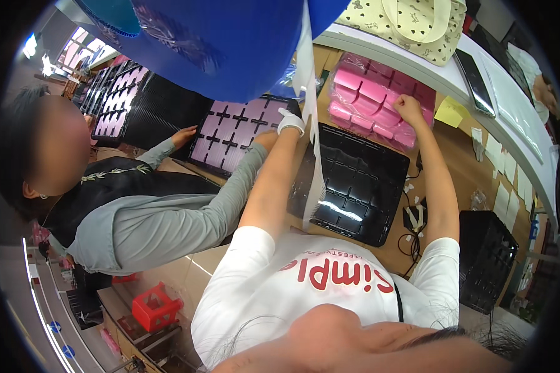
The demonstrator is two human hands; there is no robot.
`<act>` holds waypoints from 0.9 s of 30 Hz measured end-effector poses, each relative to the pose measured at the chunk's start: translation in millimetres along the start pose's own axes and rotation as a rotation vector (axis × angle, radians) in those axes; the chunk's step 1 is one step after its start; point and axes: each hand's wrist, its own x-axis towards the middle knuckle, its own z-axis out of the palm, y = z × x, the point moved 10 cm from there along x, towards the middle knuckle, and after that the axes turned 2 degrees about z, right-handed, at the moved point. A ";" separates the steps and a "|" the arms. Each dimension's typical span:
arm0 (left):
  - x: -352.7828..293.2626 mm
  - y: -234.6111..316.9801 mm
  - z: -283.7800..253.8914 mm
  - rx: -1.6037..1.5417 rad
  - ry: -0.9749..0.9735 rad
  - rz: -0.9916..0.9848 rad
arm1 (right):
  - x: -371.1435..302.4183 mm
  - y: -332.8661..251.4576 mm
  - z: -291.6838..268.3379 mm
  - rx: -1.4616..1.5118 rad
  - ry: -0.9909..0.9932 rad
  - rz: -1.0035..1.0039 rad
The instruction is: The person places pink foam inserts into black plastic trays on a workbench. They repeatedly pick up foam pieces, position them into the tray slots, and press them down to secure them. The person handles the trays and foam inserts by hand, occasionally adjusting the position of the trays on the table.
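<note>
"Two hands, two spots. Right hand [408, 108] is curled at the pink pieces [361, 96]; left hand [290, 122], white-covered, by the corner of the pink-filled tray [229, 143]. Holding anything?"

"Can't tell for either. Pieces sit in clear wrap [351, 118] on the surface [445, 149], beside the black tray [381, 163]."

"Tips?"

"Keep wrap from snagging, pinch lightly; pink looks easy to dent. Don't bump the co-worker's hand [184, 136]."

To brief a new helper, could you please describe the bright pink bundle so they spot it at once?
Start at the white shelf curving along the upper right. Below its edge, the pink bundle lies on the brown table, by the wearer's right hand. Its vivid pink and clear wrap set it apart from the black tray beside it.
</note>
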 end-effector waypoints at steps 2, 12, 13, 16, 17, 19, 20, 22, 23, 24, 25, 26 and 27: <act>36.4 -7.2 34.6 0.237 -0.149 0.024 | 1.1 -5.1 4.1 0.003 -0.003 -0.023; 50.6 28.8 74.6 1.031 -0.283 0.390 | -6.7 13.7 -2.9 -0.003 0.074 -0.112; 45.4 32.4 69.8 1.072 -0.280 0.409 | -8.2 13.4 -5.5 -0.001 0.079 -0.116; 45.3 8.6 55.6 1.063 -0.285 0.364 | -5.2 -5.7 -1.8 0.011 0.068 -0.144; 46.9 -9.3 53.1 1.073 -0.339 0.296 | -2.8 -17.5 1.8 0.013 0.059 -0.168; 28.8 10.6 41.8 1.114 -0.163 0.481 | -5.7 -12.4 4.7 -0.008 0.050 -0.163; 15.1 24.2 12.8 0.609 -0.006 0.334 | -12.6 -10.4 -1.8 -0.057 0.092 -0.189; -32.9 12.2 -35.2 -0.405 0.278 0.001 | -25.3 -16.6 -14.3 -0.142 0.180 -0.258; -73.2 38.6 -53.2 -0.406 0.336 0.174 | -24.8 -10.6 -16.5 -0.111 0.171 -0.231; -95.2 44.5 -50.5 -0.420 0.383 0.190 | -22.1 -13.0 -13.5 -0.073 0.152 -0.220; -116.1 50.8 -46.2 -0.431 0.428 0.205 | -19.4 -14.3 -9.3 -0.034 0.131 -0.207; -139.1 57.2 -40.6 -0.491 0.564 0.280 | -17.5 -10.5 -10.3 0.015 0.131 -0.179; -151.3 69.7 -26.2 -0.452 0.460 0.329 | -15.9 -5.9 -10.9 0.064 0.130 -0.150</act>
